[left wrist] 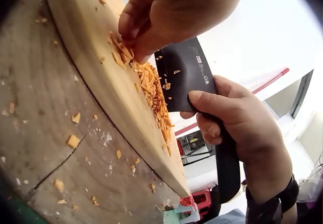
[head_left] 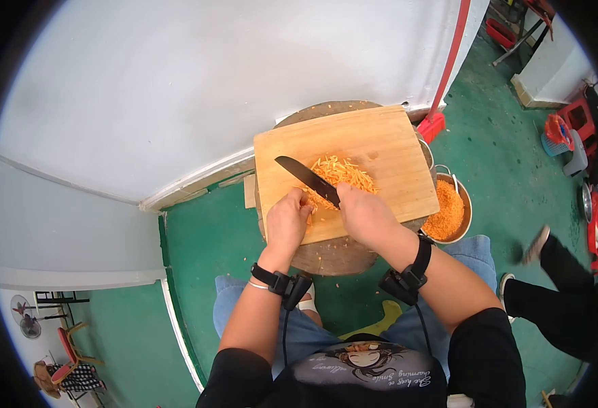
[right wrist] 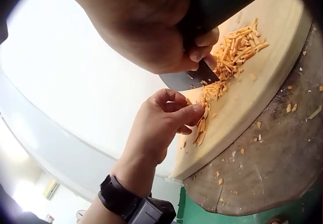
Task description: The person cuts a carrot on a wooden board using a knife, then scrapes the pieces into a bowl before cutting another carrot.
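A wooden cutting board (head_left: pixel 394 149) bears a pile of orange shreds (head_left: pixel 343 173), longer on the far side and finer near the knife. My right hand (head_left: pixel 368 216) grips the black handle of a broad dark knife (head_left: pixel 306 178), thumb against the blade in the left wrist view. The blade slants to the upper left across the board, beside the shreds (left wrist: pixel 151 90). My left hand (head_left: pixel 287 223) is at the pile's left side, and its curled fingers pinch some orange strips (right wrist: pixel 202 125) close to the blade.
The board lies on a round wooden block (head_left: pixel 333 257) dotted with orange bits. A metal bowl (head_left: pixel 467 216) of orange bits stands to the right. A white wall (head_left: pixel 177 88) rises behind. Another person's legs (head_left: pixel 547 299) are at the right.
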The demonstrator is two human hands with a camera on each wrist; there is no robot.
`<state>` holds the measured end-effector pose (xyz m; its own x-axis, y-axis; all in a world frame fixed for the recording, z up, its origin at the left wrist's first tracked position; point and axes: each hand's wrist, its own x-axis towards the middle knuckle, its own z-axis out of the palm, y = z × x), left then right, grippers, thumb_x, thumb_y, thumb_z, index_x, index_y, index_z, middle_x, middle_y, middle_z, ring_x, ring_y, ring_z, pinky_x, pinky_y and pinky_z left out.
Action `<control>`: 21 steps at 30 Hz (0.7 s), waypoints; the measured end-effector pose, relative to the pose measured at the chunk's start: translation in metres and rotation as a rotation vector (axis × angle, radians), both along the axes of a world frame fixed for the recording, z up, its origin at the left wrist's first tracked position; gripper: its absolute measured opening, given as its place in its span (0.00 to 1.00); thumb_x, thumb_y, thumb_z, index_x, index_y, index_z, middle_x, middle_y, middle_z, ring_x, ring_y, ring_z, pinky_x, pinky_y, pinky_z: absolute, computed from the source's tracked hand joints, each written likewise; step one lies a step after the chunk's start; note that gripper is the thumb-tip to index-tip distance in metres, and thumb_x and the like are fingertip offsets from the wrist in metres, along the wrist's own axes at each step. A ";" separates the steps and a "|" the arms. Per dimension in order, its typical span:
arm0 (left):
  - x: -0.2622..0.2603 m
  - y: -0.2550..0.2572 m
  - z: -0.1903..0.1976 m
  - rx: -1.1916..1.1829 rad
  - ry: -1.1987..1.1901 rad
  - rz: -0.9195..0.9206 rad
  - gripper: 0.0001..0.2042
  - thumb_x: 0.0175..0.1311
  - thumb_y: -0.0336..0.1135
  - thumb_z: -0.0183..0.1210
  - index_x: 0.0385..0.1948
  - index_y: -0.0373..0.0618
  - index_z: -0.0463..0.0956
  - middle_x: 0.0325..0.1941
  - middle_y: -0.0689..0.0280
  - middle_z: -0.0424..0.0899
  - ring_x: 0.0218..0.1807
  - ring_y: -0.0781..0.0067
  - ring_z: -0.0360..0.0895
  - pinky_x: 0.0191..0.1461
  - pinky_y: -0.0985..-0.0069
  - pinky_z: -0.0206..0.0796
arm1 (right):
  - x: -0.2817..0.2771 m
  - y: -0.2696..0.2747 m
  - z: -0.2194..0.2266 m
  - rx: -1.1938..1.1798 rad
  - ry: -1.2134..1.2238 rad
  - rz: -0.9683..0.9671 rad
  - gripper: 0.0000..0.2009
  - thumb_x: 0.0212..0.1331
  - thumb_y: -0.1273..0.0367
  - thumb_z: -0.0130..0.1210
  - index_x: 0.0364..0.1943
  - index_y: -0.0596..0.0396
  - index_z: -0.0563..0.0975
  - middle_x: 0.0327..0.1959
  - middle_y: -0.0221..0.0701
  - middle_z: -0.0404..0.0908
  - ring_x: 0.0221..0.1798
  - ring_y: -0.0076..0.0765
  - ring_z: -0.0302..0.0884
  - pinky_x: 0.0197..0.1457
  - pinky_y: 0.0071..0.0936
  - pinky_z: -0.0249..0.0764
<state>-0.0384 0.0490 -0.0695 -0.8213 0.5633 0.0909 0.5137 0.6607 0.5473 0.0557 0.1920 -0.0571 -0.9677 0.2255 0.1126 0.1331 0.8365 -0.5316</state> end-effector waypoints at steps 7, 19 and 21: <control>-0.008 -0.006 -0.007 -0.044 0.031 -0.075 0.05 0.51 0.32 0.60 0.29 0.42 0.77 0.29 0.54 0.80 0.34 0.53 0.78 0.37 0.62 0.69 | 0.000 -0.002 0.011 0.059 -0.136 0.028 0.05 0.51 0.76 0.44 0.33 0.60 0.68 0.26 0.46 0.78 0.31 0.50 0.79 0.34 0.40 0.75; -0.012 -0.010 -0.003 0.014 -0.027 -0.037 0.09 0.47 0.29 0.63 0.31 0.40 0.77 0.30 0.55 0.80 0.31 0.57 0.78 0.35 0.68 0.69 | -0.001 -0.005 0.014 0.066 -0.154 0.035 0.05 0.51 0.76 0.45 0.33 0.60 0.69 0.26 0.45 0.79 0.31 0.48 0.80 0.34 0.39 0.76; -0.010 -0.010 -0.004 0.047 0.041 -0.078 0.09 0.47 0.30 0.63 0.30 0.40 0.77 0.29 0.56 0.79 0.31 0.56 0.77 0.35 0.68 0.69 | -0.001 -0.007 0.013 0.101 -0.167 0.035 0.05 0.52 0.75 0.45 0.33 0.60 0.69 0.26 0.45 0.79 0.31 0.47 0.80 0.33 0.39 0.76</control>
<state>-0.0485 0.0391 -0.0733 -0.7702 0.6195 0.1515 0.5851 0.5919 0.5543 0.0549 0.1848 -0.0440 -0.9819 0.1870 -0.0296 0.1821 0.8901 -0.4177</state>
